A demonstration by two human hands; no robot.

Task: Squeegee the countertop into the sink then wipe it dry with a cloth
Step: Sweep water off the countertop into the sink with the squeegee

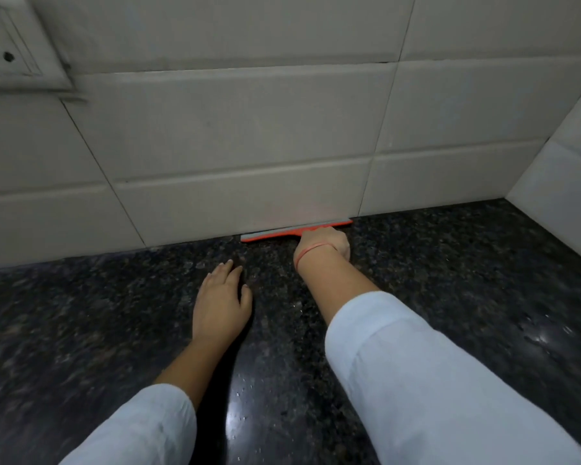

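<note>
Squeegeeing looks barely begun: the right hand [324, 242] grips the squeegee [275, 233] against the tiled wall [249, 156], the left hand [220, 302] lies flat on the droplet-speckled countertop [450, 280] nearer than it, and no sink or cloth shows.

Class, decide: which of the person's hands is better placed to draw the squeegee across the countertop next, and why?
Right. The right hand grips the squeegee, its blade lying against the foot of the tiled wall. The left hand rests open on the countertop, holding nothing.

Squeegee [282, 232] lies on the countertop [450, 280] against the back wall [249, 146] (socket [7, 52] upper left).
</note>
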